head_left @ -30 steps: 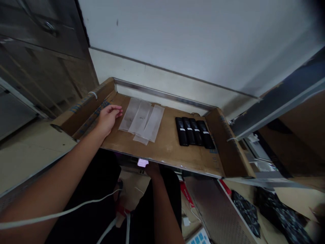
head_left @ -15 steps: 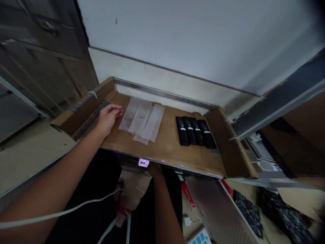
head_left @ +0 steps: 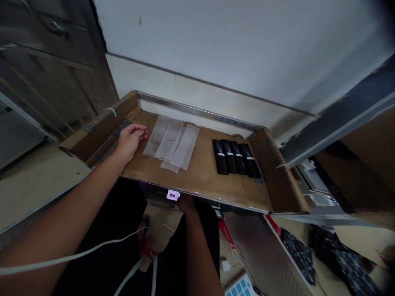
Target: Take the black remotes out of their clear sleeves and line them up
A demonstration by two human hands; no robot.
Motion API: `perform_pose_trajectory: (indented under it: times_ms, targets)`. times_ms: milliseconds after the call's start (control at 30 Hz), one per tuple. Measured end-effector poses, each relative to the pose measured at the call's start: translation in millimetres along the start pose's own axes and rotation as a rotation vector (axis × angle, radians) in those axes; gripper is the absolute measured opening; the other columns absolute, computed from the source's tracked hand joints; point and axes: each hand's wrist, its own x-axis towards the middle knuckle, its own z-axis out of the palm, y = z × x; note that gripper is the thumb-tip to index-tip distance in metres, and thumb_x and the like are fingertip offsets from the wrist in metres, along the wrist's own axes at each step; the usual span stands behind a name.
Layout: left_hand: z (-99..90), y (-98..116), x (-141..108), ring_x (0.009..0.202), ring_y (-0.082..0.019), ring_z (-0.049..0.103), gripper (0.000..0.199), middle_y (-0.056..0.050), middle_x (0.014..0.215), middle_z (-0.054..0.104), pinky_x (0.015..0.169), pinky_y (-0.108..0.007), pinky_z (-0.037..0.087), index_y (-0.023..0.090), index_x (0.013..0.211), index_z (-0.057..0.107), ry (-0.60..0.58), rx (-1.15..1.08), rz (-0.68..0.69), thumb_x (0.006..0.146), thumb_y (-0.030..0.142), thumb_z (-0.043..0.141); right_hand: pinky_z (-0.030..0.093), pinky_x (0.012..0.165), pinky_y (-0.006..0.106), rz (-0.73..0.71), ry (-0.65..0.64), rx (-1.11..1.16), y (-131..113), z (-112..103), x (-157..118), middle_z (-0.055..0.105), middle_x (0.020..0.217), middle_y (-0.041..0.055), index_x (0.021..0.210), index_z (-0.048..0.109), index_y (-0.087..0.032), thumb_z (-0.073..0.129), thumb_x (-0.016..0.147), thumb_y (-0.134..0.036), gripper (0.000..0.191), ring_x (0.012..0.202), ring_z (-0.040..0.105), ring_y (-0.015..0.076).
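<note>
My left hand [head_left: 131,139] rests at the left side of a cardboard-lined tray table [head_left: 203,181], fingers loosely bent and nothing visible in them. Just right of its fingertips lie several clear, frosted plastic sleeves [head_left: 171,142], overlapping and flat. My right hand [head_left: 185,202] reaches under the table's front edge; its fingers are hidden in shadow there. Close beside it a small lit pale-purple label or screen [head_left: 173,195] shows below the edge. Several black remote controls [head_left: 230,158], each with a white strip, lie side by side at the right of the table.
Cardboard walls [head_left: 277,172] border the table's left and right ends. A white cable [head_left: 101,246] crosses over my left forearm and lap. At the lower right are a metal panel [head_left: 265,246] and dark patterned bags [head_left: 299,255]. A white wall [head_left: 216,53] stands behind.
The view shifts very slightly. My left hand stays beside the sleeves, and my right hand remains under the front edge. The sleeves and remotes keep their places.
</note>
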Motion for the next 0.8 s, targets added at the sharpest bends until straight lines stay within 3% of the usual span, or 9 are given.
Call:
perform_pose_trajectory:
  times_ms: [167, 367, 467, 600, 800]
  targets:
    - [-1.2, -2.5, 1.2, 0.092, -0.02, 0.068, 0.004, -0.005, 0.094, 0.07, 0.091, -0.04, 0.057, 0.021, 0.079, 0.068, -0.01, 0.006, 0.018, 0.076, 0.019, 0.068, 0.029, 0.121, 0.043, -0.002, -0.014, 0.014, -1.0, -0.3, -5.1, 0.058, 0.147, 0.0144, 0.147, 0.057, -0.017, 0.051, 0.085, -0.008, 0.063, 0.143, 0.048, 0.0293]
    - [-1.0, -2.4, 0.8, 0.093, -0.021, 0.068, 0.005, -0.005, 0.094, 0.07, 0.091, -0.04, 0.058, 0.021, 0.08, 0.068, -0.011, 0.012, 0.021, 0.075, 0.02, 0.068, 0.025, 0.123, 0.036, 0.005, -0.038, 0.085, -3.3, -2.7, -10.3, 0.045, 0.16, 0.0076, 0.152, 0.05, -0.023, 0.051, 0.086, -0.008, 0.068, 0.15, 0.037, 0.023]
    - [-0.6, -1.7, 0.7, 0.092, -0.02, 0.068, 0.006, -0.006, 0.095, 0.07, 0.092, -0.04, 0.057, 0.021, 0.08, 0.068, -0.005, 0.007, 0.009, 0.076, 0.017, 0.067, 0.025, 0.123, 0.038, -0.001, -0.049, 0.075, -4.2, -3.1, -10.8, 0.047, 0.158, 0.0081, 0.153, 0.049, -0.023, 0.051, 0.086, -0.009, 0.068, 0.148, 0.04, 0.0243]
    - [-1.6, -4.5, 2.5, 0.092, -0.021, 0.068, 0.004, -0.006, 0.094, 0.07, 0.09, -0.04, 0.058, 0.021, 0.079, 0.068, -0.004, 0.005, 0.016, 0.076, 0.018, 0.068, 0.027, 0.122, 0.039, -0.058, -0.036, -0.011, -3.6, -3.6, -9.7, 0.054, 0.152, 0.0116, 0.141, 0.062, -0.017, 0.051, 0.088, -0.011, 0.054, 0.147, 0.042, 0.0274]
    - [-2.7, -7.9, 4.4, 0.093, -0.021, 0.068, 0.006, -0.006, 0.095, 0.072, 0.085, -0.036, 0.06, 0.022, 0.08, 0.07, -0.009, 0.012, 0.032, 0.075, 0.02, 0.067, 0.035, 0.118, 0.04, -0.017, -0.03, -0.068, -4.4, -5.1, -9.0, 0.063, 0.142, 0.0158, 0.134, 0.067, -0.014, 0.051, 0.086, -0.009, 0.051, 0.141, 0.05, 0.0295]
